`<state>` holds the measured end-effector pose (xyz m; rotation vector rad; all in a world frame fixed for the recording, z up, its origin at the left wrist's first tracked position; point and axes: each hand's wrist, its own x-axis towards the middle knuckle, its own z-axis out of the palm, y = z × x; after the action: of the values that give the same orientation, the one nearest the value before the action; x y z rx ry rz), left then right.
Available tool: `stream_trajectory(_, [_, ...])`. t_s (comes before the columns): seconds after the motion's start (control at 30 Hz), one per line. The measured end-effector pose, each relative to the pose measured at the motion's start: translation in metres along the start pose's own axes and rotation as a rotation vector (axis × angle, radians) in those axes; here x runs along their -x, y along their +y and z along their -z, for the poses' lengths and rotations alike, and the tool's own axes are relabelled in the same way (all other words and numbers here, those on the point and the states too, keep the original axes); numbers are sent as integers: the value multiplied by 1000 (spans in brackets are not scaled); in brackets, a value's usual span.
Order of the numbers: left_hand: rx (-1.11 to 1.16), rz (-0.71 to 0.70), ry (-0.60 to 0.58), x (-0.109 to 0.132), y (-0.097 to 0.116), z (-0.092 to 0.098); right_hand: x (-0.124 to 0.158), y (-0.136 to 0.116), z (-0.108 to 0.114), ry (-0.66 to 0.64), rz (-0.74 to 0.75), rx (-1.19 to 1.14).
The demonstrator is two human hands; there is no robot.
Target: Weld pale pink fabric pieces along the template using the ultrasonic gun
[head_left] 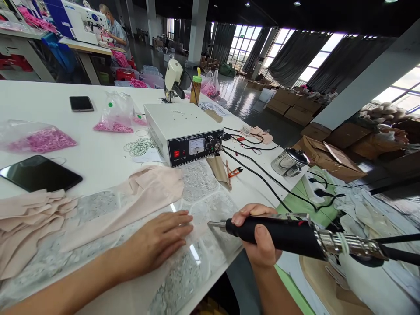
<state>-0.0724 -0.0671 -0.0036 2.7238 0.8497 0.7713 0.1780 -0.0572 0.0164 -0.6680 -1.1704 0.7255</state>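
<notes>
My right hand [259,240] is wrapped around a black ultrasonic welder handpiece [278,234]. Its narrow metal tip points left, just above a clear plastic sheet [210,210] on the table. My left hand [160,238] lies flat, palm down, fingers stretched out towards that tip and holding nothing. Beyond its fingers a piece of beige fabric [154,183] stretches across the sheet. A stack of similar beige fabric pieces [29,218] lies at the left. From the handpiece's back end, black cables run off to the right.
A white ultrasonic generator box [193,135] stands ahead, cabled at its front. Around it are orange thread snips [234,172], a glass mug [288,162], green elastic loops [141,146], bags of pink pieces [114,113] and a tablet [39,173]. A person [116,33] sits at a sewing machine.
</notes>
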Motion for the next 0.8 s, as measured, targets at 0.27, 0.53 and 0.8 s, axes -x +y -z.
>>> stream_trajectory(0.27, [6,-117,-160,-8,-7,11,-2,2,7,-7,41,14])
stream_trajectory(0.53, [-12,-220,-346,-23,-22,19,-8,5,5,45,34,43])
stream_trajectory(0.8, [-32,-371,-425,-36,-32,24,-11,7,4,18,37,52])
